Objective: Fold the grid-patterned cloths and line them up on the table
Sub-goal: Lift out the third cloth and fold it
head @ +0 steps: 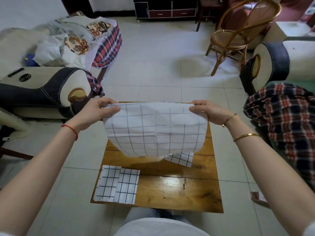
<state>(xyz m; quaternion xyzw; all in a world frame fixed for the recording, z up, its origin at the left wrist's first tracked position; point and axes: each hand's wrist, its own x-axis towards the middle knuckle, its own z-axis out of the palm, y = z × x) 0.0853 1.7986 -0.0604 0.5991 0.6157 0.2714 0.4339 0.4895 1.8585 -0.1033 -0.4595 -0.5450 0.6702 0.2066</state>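
I hold a white grid-patterned cloth (156, 128) up above the wooden table (179, 189), stretched between both hands. My left hand (97, 111) pinches its upper left corner and my right hand (207, 110) pinches its upper right corner. The cloth hangs down in a curve, its lower edge just above the table. Under it, a corner of another grid cloth (180, 158) lies on the table, mostly hidden. Two folded grid cloths (117, 183) lie side by side, slightly overlapping, at the table's near left corner.
A sofa (34, 86) piled with fabrics stands at the left. A rattan chair (238, 34) is at the back right. A plaid cloth (286, 120) drapes over a seat at the right. A small object (258, 197) lies on the tiled floor.
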